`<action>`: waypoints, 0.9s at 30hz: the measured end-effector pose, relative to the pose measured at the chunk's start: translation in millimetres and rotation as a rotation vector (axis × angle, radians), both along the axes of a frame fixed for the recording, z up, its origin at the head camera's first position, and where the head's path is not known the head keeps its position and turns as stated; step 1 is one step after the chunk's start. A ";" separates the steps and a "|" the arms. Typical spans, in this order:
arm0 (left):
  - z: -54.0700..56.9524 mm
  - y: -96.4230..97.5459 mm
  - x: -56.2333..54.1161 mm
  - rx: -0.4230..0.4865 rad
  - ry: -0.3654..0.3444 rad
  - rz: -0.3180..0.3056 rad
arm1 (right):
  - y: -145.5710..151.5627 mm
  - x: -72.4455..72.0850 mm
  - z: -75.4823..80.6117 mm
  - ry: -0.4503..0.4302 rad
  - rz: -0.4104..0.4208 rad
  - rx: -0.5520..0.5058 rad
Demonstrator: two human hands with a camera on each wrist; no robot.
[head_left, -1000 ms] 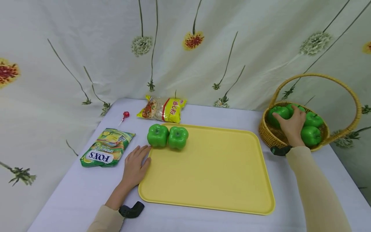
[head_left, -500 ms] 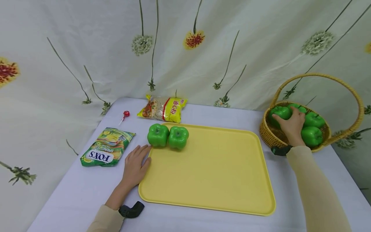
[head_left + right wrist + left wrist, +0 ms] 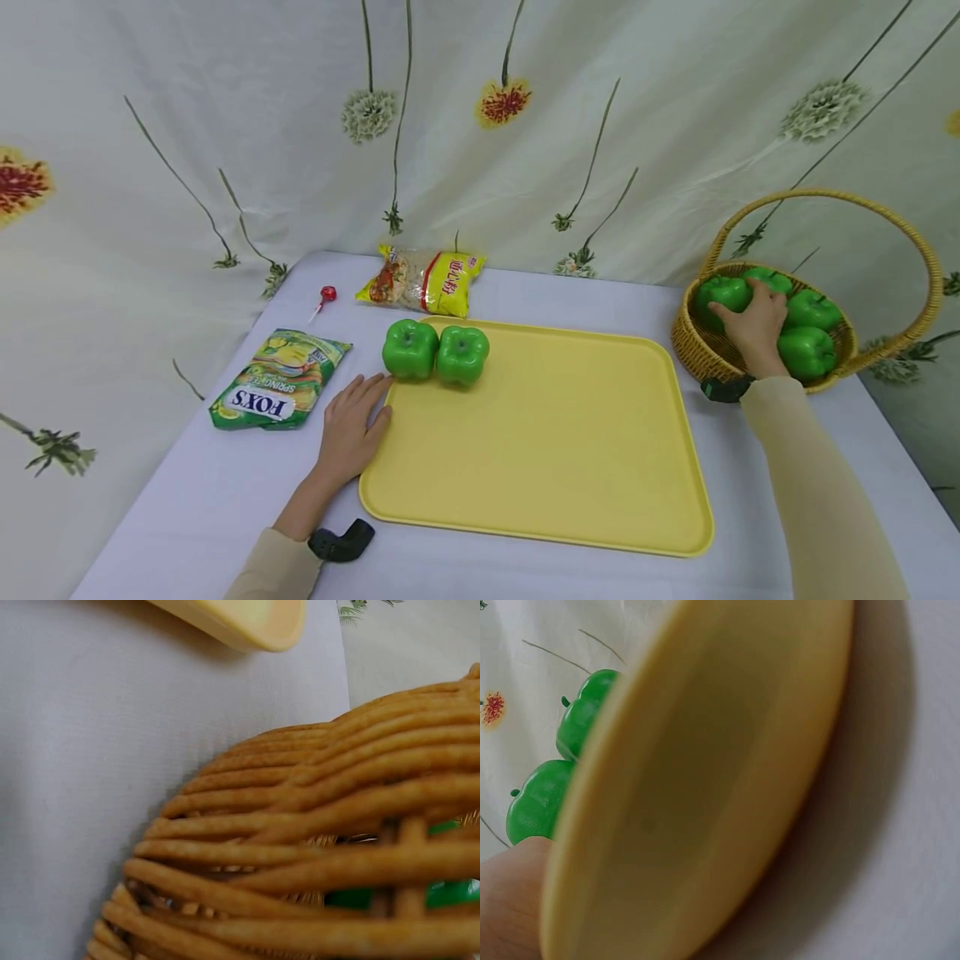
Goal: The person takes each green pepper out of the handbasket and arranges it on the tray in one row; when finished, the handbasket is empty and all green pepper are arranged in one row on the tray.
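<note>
In the head view, my right hand (image 3: 756,327) reaches into a wicker basket (image 3: 701,354) at the right and grips the leftmost green bell pepper (image 3: 722,298), thumb in front and fingers at its right side. Several green bell peppers lie in this basket, including one at the front right (image 3: 807,352). My left hand (image 3: 351,429) rests flat with straight fingers at the left rim of a yellow tray (image 3: 540,450). Two green bell peppers (image 3: 435,352) stand side by side at the tray's back left corner. The right wrist view shows only the basket wall (image 3: 300,817) and a tray corner; the right hand is hidden there.
A green Fox's candy bag (image 3: 279,379) lies left of the tray. Behind it are a red lollipop (image 3: 327,293) and a yellow pasta packet (image 3: 423,282). The basket's tall handle (image 3: 911,237) arches above its right side. A flowered cloth (image 3: 585,125) hangs behind the table.
Both hands keep nearly the same places. The pepper under my right hand shifts very slightly within the basket.
</note>
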State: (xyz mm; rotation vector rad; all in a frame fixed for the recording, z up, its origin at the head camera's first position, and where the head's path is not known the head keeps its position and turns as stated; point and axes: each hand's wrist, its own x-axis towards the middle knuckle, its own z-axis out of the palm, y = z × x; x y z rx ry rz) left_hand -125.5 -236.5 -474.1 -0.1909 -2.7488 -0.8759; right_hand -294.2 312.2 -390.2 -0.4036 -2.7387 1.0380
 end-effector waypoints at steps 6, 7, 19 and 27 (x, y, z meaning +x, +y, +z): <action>-0.1 1.6 -0.4 0.004 0.017 -0.003 | 0.5 3.8 0.1 0.037 -0.023 0.009; -0.4 1.9 -0.5 0.002 0.022 -0.004 | 0.6 5.1 0.7 0.043 -0.027 0.004; -0.3 2.1 -0.9 -0.011 0.050 -0.006 | -1.5 23.8 24.9 0.099 -0.099 -0.043; 0.4 0.1 -0.6 -0.011 0.014 0.000 | -15.1 46.5 40.3 0.158 -0.092 -0.054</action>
